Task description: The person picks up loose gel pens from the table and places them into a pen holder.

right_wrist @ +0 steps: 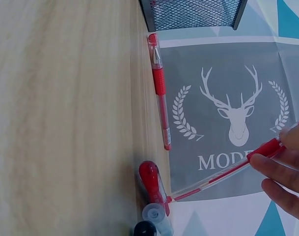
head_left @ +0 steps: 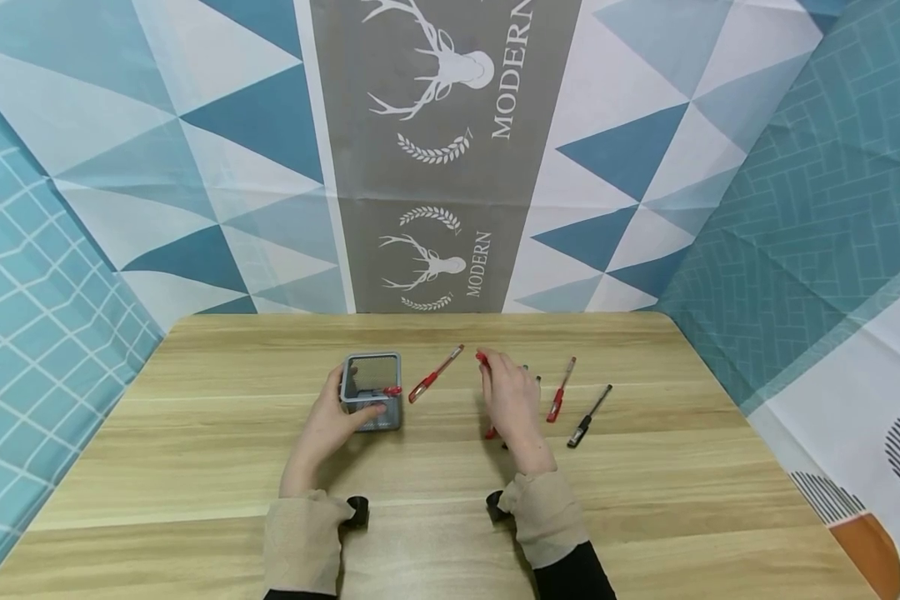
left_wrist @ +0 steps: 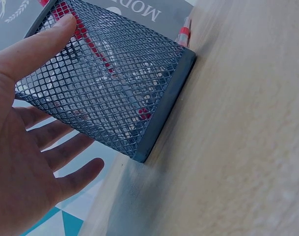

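Note:
On the left of the table, a dark mesh pen holder (head_left: 392, 418) stands with its opening up. My left hand (head_left: 327, 427) holds it, the thumb on the near side and the fingers around the left and far side. A red pen (left_wrist: 96, 51) leans inside, seen through the mesh. My right hand (head_left: 513, 400) pinches a red gel pen (right_wrist: 223, 173) by its grip section, its clear barrel slanting down towards other pens. Between the hands lies another red pen (head_left: 435, 375). Beneath the right hand, a red-capped pen (right_wrist: 150, 181) and a black-capped pen (right_wrist: 145, 229) are partly hidden.
Right of my right hand lie a red pen (head_left: 562, 390) and a black pen (head_left: 589, 418). The wooden table (head_left: 435, 533) ends at the back against a patterned cloth (head_left: 427, 183) with deer heads and triangles.

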A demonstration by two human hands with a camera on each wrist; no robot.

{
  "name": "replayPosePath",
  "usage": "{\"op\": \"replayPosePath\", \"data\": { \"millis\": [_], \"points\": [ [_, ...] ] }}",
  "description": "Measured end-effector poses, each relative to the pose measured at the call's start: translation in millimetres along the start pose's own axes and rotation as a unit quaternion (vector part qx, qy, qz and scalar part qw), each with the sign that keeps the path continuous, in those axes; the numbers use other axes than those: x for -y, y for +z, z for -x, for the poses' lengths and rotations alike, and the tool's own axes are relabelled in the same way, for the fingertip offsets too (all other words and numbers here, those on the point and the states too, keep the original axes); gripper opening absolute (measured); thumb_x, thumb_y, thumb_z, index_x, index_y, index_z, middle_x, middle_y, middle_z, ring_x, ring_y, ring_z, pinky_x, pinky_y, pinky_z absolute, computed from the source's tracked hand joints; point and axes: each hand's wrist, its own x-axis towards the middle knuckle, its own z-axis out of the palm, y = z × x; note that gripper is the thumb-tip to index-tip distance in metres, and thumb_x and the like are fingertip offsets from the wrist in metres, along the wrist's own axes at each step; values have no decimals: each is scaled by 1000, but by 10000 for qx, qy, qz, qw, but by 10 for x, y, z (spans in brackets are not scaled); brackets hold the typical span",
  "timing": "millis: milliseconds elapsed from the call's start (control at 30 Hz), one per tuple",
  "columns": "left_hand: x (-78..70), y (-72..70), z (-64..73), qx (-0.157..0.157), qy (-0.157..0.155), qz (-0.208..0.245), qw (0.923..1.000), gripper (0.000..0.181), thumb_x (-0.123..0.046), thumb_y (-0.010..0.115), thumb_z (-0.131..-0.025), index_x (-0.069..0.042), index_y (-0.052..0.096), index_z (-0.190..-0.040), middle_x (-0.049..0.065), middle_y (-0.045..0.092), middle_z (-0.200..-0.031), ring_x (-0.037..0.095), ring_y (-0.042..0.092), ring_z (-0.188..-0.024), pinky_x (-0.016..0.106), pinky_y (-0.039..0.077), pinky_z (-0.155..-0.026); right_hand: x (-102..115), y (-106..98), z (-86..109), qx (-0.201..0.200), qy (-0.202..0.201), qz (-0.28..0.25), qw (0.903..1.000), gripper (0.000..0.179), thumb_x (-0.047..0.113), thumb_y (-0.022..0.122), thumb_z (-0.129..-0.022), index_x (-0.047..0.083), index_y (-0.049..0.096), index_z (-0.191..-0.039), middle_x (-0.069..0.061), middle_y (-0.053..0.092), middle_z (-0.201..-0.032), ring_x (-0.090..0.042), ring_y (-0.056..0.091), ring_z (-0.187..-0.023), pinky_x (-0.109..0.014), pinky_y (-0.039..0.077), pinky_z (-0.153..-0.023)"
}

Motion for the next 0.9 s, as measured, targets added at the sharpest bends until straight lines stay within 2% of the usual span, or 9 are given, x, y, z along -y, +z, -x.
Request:
{"op": "replayPosePath", "data": {
  "millis": [400, 600, 900],
  "points": [
    [-8, -5, 5, 17, -62, 3, 10000, 94, -35, 75, -73, -12, 17, -144, 18, 37, -138, 35, 37, -125, 52, 30, -103, 25, -28, -12, -18, -23, -149, 9999, 22, 13, 58, -89, 7, 62, -110, -6, 69, -90, -17, 60, -60, -28, 47, -51],
    [-14, -4, 2, -27, -15, 31, 10000, 93, -33, 76, -73, -11, 19, -143, 18, 37, -138, 34, 38, -123, 51, 31, -102, 22, -27, -21, -108, -105, -203, 9997, 23, 13, 57, -89, 6, 62, -111, -5, 69, -86, -15, 59, -58, -28, 46, -49],
    [-14, 0, 6, -10, -31, 73, 10000, 93, -32, 76, -73, -12, 18, -143, 18, 38, -137, 34, 37, -124, 51, 30, -102, 33, -61, -20, -117, 2, -304, 9995, 22, 13, 58, -88, 6, 61, -109, -5, 68, -81, -14, 62, -62, -28, 48, -53]
  ]
}}
